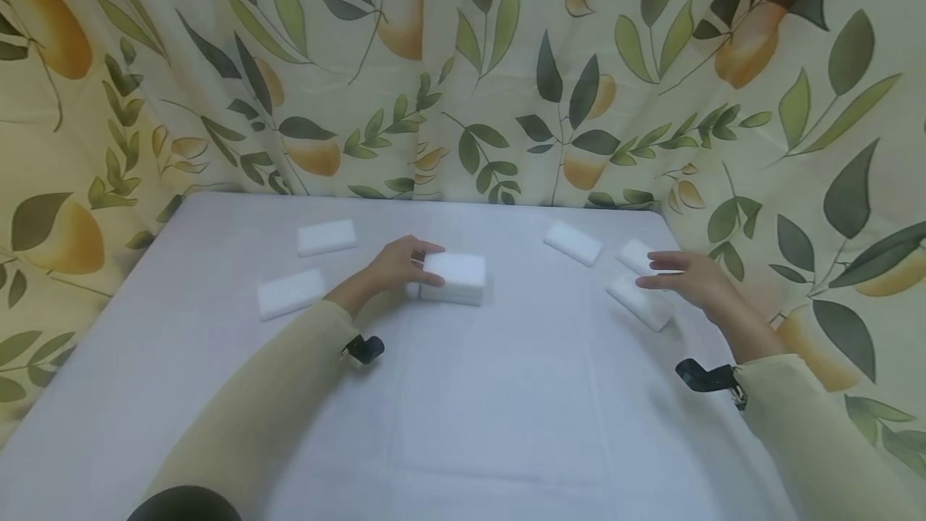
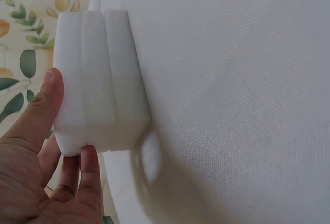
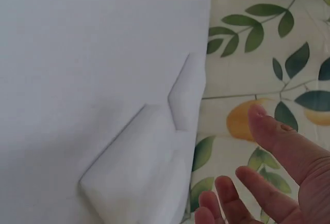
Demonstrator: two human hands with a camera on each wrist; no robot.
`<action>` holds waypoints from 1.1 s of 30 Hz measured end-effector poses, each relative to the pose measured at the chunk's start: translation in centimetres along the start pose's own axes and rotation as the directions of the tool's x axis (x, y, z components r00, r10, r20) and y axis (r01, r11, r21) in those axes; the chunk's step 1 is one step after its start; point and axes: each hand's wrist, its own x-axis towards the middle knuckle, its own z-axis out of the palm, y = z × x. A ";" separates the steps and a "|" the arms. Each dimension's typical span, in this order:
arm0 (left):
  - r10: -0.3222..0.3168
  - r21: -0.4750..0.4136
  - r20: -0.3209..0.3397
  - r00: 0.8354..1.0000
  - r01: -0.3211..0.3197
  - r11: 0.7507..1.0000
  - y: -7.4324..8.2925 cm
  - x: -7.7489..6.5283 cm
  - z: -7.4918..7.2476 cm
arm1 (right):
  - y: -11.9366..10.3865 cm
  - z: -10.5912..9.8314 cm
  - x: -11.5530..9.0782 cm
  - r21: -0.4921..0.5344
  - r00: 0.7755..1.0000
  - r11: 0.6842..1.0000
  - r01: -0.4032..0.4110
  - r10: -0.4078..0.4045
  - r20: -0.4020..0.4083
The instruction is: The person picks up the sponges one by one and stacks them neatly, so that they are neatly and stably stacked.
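Stack [image 1: 460, 276] of white blocks sits mid-table, three layers in left wrist view. Left hand [image 1: 400, 264] pinches its end, thumb and fingertips at the upper part; light squeeze best, layers kept flush. Right hand [image 1: 687, 278]: fingers parted, gripping nothing, by near block [image 1: 640, 303] and far block [image 1: 635, 256]. These lie close, so either is best taken by its edges, without bumping the other. Outlying blocks: rear-left [image 1: 327, 238], front-left [image 1: 292, 293], one right of stack [image 1: 573, 244]. White table [image 1: 499, 408], patterned curtain [image 1: 492, 103] behind.

This looks like a screened-off indoor corner, room type unclear, with fruit-print drapes [image 1: 499, 79] behind a white-covered tabletop [image 1: 499, 392].
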 end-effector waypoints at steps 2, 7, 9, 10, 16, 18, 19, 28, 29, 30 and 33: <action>0.000 0.001 0.002 1.000 0.000 1.000 -0.2 0.1 0.1 | 1.1 -0.2 -0.3 0.001 1.000 1.000 -0.019 0.019 -0.006; 0.001 -0.009 -0.002 1.000 -0.001 1.000 -0.5 0.2 0.2 | 3.2 0.1 -1.0 -0.015 0.999 0.999 -0.046 0.046 0.004; -0.002 -0.010 -0.002 1.000 0.002 1.000 -0.6 0.2 0.2 | 3.9 0.5 -0.9 -0.013 0.999 0.999 -0.048 0.048 -0.003; -0.005 -0.012 -0.002 1.000 0.005 1.000 -0.6 0.2 0.2 | 4.2 0.7 -0.9 -0.012 0.999 0.999 -0.049 0.049 -0.006; -0.019 -0.011 -0.003 1.000 0.019 1.000 -0.5 0.3 0.3 | 5.2 1.4 -0.3 0.006 0.995 0.995 -0.096 0.096 0.007; -0.016 -0.010 -0.003 1.000 0.016 1.000 -0.5 0.3 0.3 | 5.3 1.5 -0.2 -0.005 0.993 0.993 -0.120 0.120 0.018; -0.015 -0.009 -0.003 1.000 0.015 1.000 -0.6 0.3 0.3 | 5.2 1.5 -0.2 -0.018 0.991 0.991 -0.130 0.131 0.023; -0.003 -0.016 -0.002 1.000 0.002 1.000 -0.5 0.1 0.1 | 5.1 2.5 0.7 0.004 0.986 0.987 -0.163 0.163 0.017; -0.001 -0.013 -0.003 1.000 0.001 1.000 -0.4 0.1 0.1 | 5.1 2.6 0.8 0.022 0.988 0.988 -0.156 0.155 0.019; 0.000 -0.011 -0.002 1.000 0.000 1.000 -0.4 0.0 0.1 | 5.1 2.7 0.9 0.035 0.989 0.988 -0.149 0.148 0.019; 0.000 -0.008 -0.004 1.000 0.000 1.000 -0.3 0.0 0.1 | 5.2 2.9 1.1 0.045 0.991 0.990 -0.134 0.134 0.008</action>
